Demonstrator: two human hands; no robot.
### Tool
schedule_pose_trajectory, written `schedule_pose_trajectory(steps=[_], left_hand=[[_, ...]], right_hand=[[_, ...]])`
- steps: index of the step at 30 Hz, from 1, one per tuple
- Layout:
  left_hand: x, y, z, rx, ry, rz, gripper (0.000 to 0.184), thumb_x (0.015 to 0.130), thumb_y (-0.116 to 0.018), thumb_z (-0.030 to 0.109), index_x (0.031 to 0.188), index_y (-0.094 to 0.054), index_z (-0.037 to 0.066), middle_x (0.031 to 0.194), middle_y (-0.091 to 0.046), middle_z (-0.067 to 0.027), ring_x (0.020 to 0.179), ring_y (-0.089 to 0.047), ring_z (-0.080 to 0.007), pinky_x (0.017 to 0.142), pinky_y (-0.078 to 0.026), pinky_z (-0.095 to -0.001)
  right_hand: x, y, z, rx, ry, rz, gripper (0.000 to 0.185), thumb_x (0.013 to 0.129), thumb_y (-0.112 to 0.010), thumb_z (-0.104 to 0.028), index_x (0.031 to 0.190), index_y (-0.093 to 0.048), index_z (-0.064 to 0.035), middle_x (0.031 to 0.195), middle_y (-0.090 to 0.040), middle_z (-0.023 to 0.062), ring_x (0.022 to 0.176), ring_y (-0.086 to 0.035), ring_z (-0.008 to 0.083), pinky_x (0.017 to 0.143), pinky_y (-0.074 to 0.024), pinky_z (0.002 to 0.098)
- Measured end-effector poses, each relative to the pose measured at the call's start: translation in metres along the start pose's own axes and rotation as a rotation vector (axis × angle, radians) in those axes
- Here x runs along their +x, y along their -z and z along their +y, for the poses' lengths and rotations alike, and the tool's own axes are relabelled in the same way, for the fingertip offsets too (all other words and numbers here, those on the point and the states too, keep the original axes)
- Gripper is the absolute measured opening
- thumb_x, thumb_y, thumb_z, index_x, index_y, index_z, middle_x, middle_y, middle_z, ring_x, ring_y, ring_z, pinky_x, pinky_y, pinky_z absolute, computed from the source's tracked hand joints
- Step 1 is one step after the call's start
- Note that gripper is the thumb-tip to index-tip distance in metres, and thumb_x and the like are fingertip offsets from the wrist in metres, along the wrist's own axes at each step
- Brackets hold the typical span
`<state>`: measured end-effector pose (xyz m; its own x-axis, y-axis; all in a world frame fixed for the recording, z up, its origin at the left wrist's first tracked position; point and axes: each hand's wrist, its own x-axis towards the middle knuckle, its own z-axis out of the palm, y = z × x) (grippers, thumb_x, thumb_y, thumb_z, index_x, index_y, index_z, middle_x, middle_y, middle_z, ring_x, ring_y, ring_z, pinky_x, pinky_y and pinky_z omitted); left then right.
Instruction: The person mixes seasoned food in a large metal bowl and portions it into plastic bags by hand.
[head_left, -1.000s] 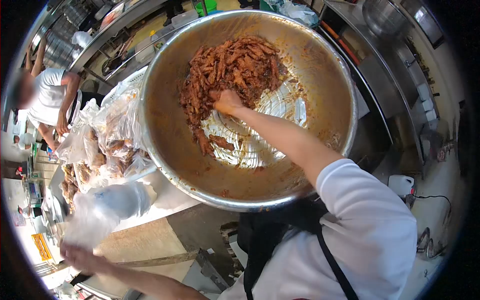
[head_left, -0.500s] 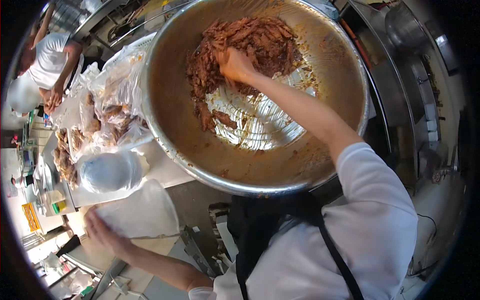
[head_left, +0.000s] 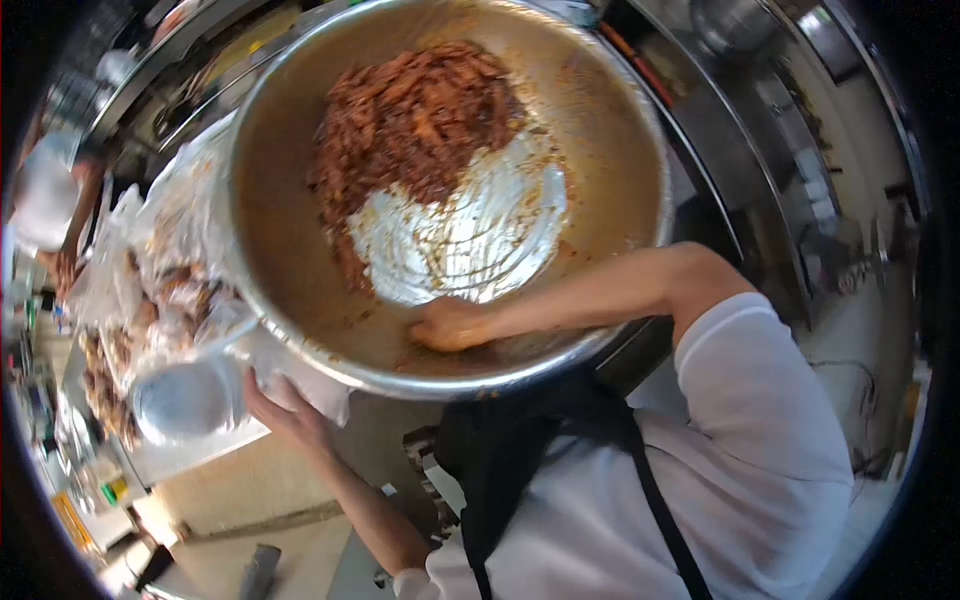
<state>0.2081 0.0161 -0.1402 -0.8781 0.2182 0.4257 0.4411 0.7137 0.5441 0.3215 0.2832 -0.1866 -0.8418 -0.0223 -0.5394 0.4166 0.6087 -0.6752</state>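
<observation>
A big round metal bowl (head_left: 620,180) is in front of me, its far side heaped with reddish-brown, sauce-coated meat strips (head_left: 420,115). My right hand (head_left: 452,325) is low inside the bowl, near the rim closest to me. Its fingers are curled closed, and what they hold, if anything, is hidden. Outside the bowl on the left, my left hand (head_left: 290,412) grips a clear plastic bag (head_left: 318,385). The bag hangs right beside the bowl's rim, partly behind my fingers.
Left of the bowl, a table bears clear bags of brown food (head_left: 185,290) and a rounded, plastic-wrapped bundle (head_left: 185,400). Another person (head_left: 60,200) is at the far left. Metal counters (head_left: 700,140) run along the right.
My right hand has left the meat and come back to the bowl's near side. My left hand has brought the plastic bag up and right, close to the rim. The view has shifted.
</observation>
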Motion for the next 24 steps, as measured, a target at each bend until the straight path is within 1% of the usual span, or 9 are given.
schedule_pose_trajectory(steps=[3,5,6,9,11,13,17,20,24], left_hand=[[-0.046,-0.008,0.03,0.156,-0.167,-0.089,0.069,0.084,-0.062,0.024,0.136,-0.028,-0.006,0.134,-0.041,-0.0242,0.12,-0.043,-0.0389,0.104,-0.029,-0.0495],[-0.06,-0.039,-0.018,0.019,-0.081,0.046,0.071,0.081,-0.062,0.018,0.137,-0.025,-0.004,0.135,-0.04,-0.0237,0.118,-0.044,-0.0394,0.103,-0.029,-0.0509],[-0.054,-0.032,-0.035,0.285,-0.096,0.034,0.057,0.077,-0.058,0.006,0.129,-0.038,-0.003,0.126,-0.047,-0.0237,0.11,-0.048,-0.0384,0.097,-0.035,-0.0492],[-0.042,-0.014,-0.073,0.098,-0.089,0.096,0.039,0.077,-0.057,0.001,0.115,-0.052,-0.004,0.111,-0.054,-0.0228,0.099,-0.052,-0.0368,0.087,-0.042,-0.0464],[-0.038,0.011,-0.061,0.147,0.16,-0.014,0.022,0.083,-0.055,0.003,0.102,-0.058,-0.007,0.1,-0.057,-0.0235,0.094,-0.055,-0.0372,0.079,-0.045,-0.044],[-0.054,0.015,-0.099,0.059,0.317,-0.029,0.033,0.093,-0.05,0.02,0.115,-0.057,-0.004,0.112,-0.058,-0.0238,0.099,-0.058,-0.0344,0.081,-0.047,-0.0408],[-0.045,0.054,-0.051,0.006,0.587,0.046,0.045,0.097,-0.044,0.034,0.127,-0.054,0.002,0.117,-0.058,-0.0208,0.099,-0.059,-0.0296,0.08,-0.048,-0.0367],[-0.036,0.06,-0.032,-0.002,0.721,0.163,0.049,0.097,-0.039,0.039,0.129,-0.054,0.005,0.115,-0.06,-0.0181,0.097,-0.059,-0.0275,0.079,-0.048,-0.0351],[-0.028,0.085,-0.023,-0.074,0.759,0.11,0.049,0.097,-0.038,0.038,0.13,-0.053,0.006,0.117,-0.06,-0.0156,0.098,-0.059,-0.0269,0.079,-0.048,-0.0362]], right_hand=[[-0.012,0.038,-0.058,0.485,0.188,-0.134,0.045,0.091,-0.047,-0.048,0.091,-0.064,-0.0069,0.087,-0.067,0.0138,0.079,-0.063,0.0233,0.07,-0.0505,0.0389],[-0.017,0.056,-0.072,1.184,0.07,-0.437,0.046,0.091,-0.047,-0.053,0.109,-0.063,-0.0132,0.089,-0.066,0.0081,0.074,-0.063,0.0171,0.062,-0.0508,0.0341],[-0.02,0.062,-0.071,1.534,0.011,-0.59,0.049,0.092,-0.047,-0.055,0.118,-0.062,-0.0164,0.09,-0.066,0.0053,0.072,-0.063,0.014,0.057,-0.051,0.0318],[-0.028,0.107,-0.027,1.523,0.271,-0.701,0.053,0.092,-0.05,-0.051,0.133,-0.051,-0.0175,0.104,-0.065,0.0056,0.075,-0.064,0.0159,0.06,-0.0544,0.0338],[-0.019,0.145,0.027,1.344,0.159,-0.452,0.06,0.088,-0.058,-0.046,0.139,-0.042,-0.0187,0.113,-0.062,0.0074,0.077,-0.065,0.0188,0.062,-0.057,0.038],[-0.028,0.196,0.074,1.076,0.066,-0.089,0.055,0.088,-0.058,-0.039,0.138,-0.045,-0.0204,0.111,-0.062,0.0049,0.078,-0.062,0.0166,0.054,-0.05,0.0289],[-0.002,0.295,0.2,0.549,0.044,0.411,0.049,0.086,-0.059,-0.029,0.133,-0.049,-0.0164,0.103,-0.064,0.0133,0.092,-0.062,0.0247,0.071,-0.0522,0.0403],[0.018,0.312,0.216,-0.807,-0.178,0.495,0.045,0.09,-0.055,-0.028,0.13,-0.049,-0.0075,0.106,-0.061,0.0173,0.091,-0.063,0.0319,0.074,-0.0525,0.0436],[0.005,0.248,0.24,-0.864,-0.095,0.528,0.04,0.094,-0.048,-0.03,0.123,-0.048,-0.0027,0.112,-0.055,0.0189,0.091,-0.061,0.039,0.073,-0.0523,0.0456]])
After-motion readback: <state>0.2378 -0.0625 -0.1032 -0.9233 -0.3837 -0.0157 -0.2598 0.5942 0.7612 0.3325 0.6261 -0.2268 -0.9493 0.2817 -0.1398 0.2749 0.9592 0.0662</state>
